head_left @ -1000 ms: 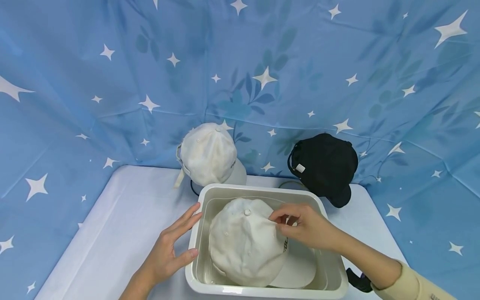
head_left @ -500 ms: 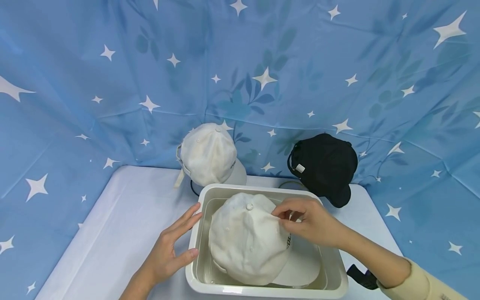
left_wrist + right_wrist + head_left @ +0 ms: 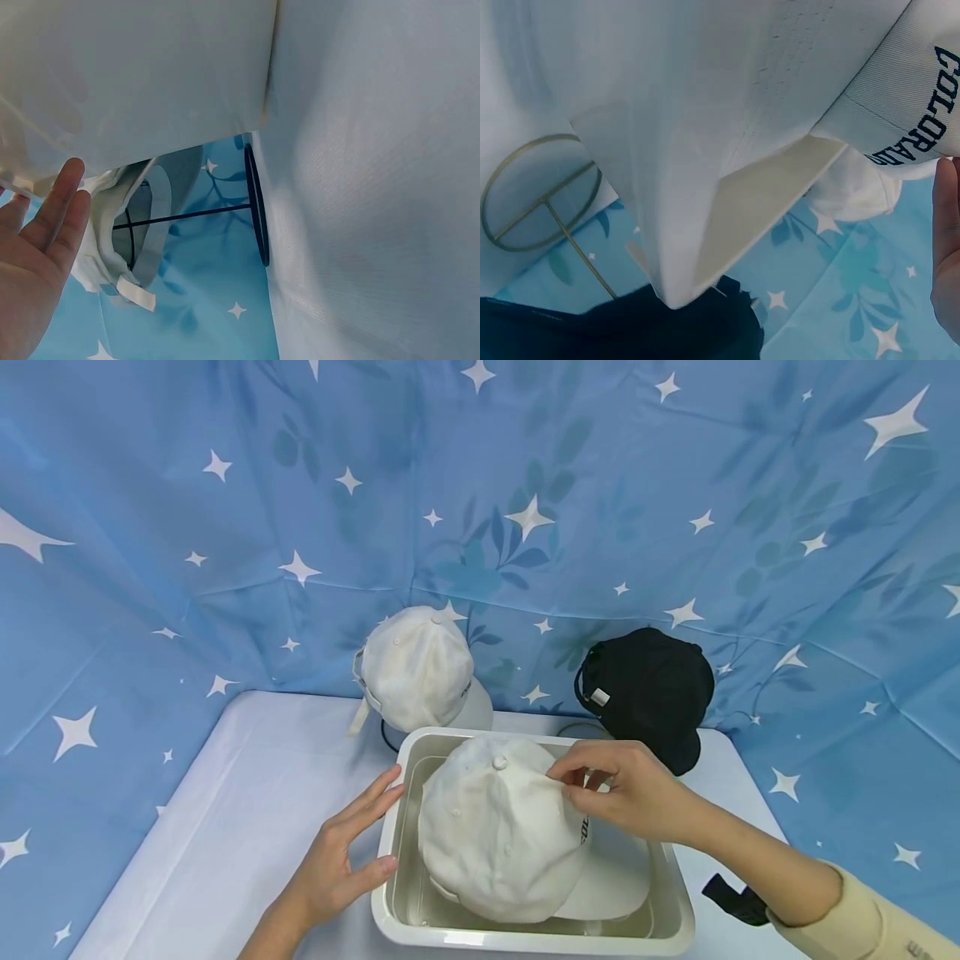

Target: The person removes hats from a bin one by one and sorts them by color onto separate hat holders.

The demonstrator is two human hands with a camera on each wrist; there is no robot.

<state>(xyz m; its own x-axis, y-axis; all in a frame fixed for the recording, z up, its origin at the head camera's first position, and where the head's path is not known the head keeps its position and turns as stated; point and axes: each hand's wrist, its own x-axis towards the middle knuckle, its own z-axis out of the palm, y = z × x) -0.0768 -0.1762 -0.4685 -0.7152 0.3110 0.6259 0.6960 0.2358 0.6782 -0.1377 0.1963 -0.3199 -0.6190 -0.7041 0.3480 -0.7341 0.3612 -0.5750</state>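
Note:
A white baseball cap (image 3: 498, 843) is in the white plastic basin (image 3: 480, 937) in the head view, crown up and brim to the right. My right hand (image 3: 633, 793) pinches the cloth at the front of its crown between thumb and fingers. Dark letters reading COLORADO show on the cap's front (image 3: 900, 90) in the right wrist view; part of my right hand (image 3: 946, 255) shows at the edge. With fingers spread, my left hand (image 3: 330, 868) touches the basin's left side. In the left wrist view, my left hand (image 3: 37, 255) lies by the basin wall (image 3: 150, 67).
Behind the basin, a second white cap (image 3: 416, 668) sits on a wire stand (image 3: 256, 206) at left. At right is a black cap (image 3: 648, 693) near another wire ring (image 3: 544, 199). A white cloth (image 3: 225, 827) covers the table; a blue star-patterned curtain (image 3: 480, 485) hangs behind.
My right hand has risen and moved slightly right, drawing the pinched cap up and right in the basin. My left hand stays in place at the basin's side.

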